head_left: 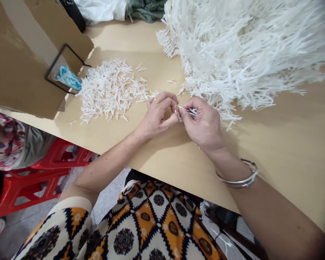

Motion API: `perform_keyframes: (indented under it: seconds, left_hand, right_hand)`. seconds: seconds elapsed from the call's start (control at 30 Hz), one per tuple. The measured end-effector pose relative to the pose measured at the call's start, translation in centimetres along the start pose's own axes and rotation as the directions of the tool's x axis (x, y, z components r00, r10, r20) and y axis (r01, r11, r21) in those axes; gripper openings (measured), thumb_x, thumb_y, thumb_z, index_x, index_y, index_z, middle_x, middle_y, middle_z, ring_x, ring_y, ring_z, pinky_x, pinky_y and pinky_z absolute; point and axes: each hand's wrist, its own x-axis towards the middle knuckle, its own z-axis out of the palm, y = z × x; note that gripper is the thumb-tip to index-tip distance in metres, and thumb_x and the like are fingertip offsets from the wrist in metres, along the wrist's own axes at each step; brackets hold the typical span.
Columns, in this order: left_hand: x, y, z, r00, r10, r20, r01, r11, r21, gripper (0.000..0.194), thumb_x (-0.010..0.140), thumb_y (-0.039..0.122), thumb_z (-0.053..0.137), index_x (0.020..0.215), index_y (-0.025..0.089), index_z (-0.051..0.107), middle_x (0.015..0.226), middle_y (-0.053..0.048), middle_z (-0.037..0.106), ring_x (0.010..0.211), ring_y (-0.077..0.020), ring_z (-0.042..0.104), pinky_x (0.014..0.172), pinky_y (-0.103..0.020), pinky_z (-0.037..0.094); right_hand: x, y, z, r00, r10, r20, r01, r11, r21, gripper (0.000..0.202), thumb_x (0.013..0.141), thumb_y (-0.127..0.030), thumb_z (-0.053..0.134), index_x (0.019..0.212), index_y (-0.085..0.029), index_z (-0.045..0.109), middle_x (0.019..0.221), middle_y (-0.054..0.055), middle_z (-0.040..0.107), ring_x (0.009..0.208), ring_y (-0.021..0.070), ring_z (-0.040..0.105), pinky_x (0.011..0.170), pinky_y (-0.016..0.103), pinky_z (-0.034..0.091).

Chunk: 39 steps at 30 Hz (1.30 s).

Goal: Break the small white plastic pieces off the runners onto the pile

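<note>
Both hands meet over the table between two piles of white pieces. My left hand (161,113) has its thumb and fingertips pinched on the end of a small white strand. In my right hand (202,122), the thumb and fingers close round several white strands (193,112), whose ends stick out at the fingertips. To the left lies a low pile of short white pieces (111,88). A large heap of long white branching strands (233,54) fills the upper right, just beyond my right hand.
A cardboard box (29,54) stands at the left, with a black wire frame (47,76) and a clear cup (66,76) holding something blue. White and green cloths lie at the back. Red stools (35,180) and a seated person are at lower left.
</note>
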Motion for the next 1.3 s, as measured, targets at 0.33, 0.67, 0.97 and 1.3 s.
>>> perform_keyframes:
  seconds: [0.33,0.67,0.97,1.3]
  left_hand:
    - [-0.3,0.8,-0.2,1.000,-0.005,0.005,0.006,1.000,-0.013,0.011,0.098,0.020,0.056,0.089,0.024,0.049,0.129,-0.009,0.067,0.121,-0.0185,0.064,0.113,-0.039,0.047]
    - [-0.2,-1.8,0.4,0.833,-0.173,-0.526,0.302,0.938,0.171,0.020,0.105,0.024,0.052,0.124,0.026,0.054,0.145,-0.015,0.055,0.146,-0.0290,0.047,0.118,-0.051,0.041]
    - [-0.2,0.3,0.8,0.975,-0.129,-0.180,0.158,0.974,0.162,0.034,0.104,0.058,0.060,0.113,0.026,0.067,0.139,-0.012,0.065,0.133,-0.0278,0.059,0.114,-0.051,0.041]
    - [-0.2,0.1,0.3,0.984,-0.024,-0.175,0.030,0.999,0.033,0.028,0.105,0.046,0.065,0.125,0.027,0.066,0.135,-0.009,0.067,0.132,-0.0227,0.064,0.111,-0.042,0.045]
  right_hand:
    - [0.6,0.6,0.2,0.999,0.026,-0.021,-0.026,1.000,0.011,0.017,0.090,-0.020,0.064,0.079,-0.027,0.053,0.070,-0.002,0.057,0.065,0.0168,0.049,0.069,0.034,0.050]
    - [1.2,2.4,-0.3,0.996,0.056,-0.063,-0.048,0.992,0.115,0.019,0.085,-0.012,0.059,0.096,-0.027,0.054,0.091,0.001,0.063,0.078,0.0181,0.062,0.083,0.039,0.055]
    - [0.6,1.3,0.3,0.994,0.112,-0.018,-0.098,0.926,0.366,0.020,0.089,-0.025,0.069,0.097,-0.029,0.052,0.088,0.000,0.064,0.073,0.0191,0.071,0.077,0.040,0.063]
    - [0.1,0.7,-0.3,0.994,0.102,0.028,-0.106,0.964,0.245,0.009,0.088,-0.025,0.073,0.087,-0.027,0.065,0.079,0.001,0.071,0.066,0.0186,0.068,0.065,0.037,0.059]
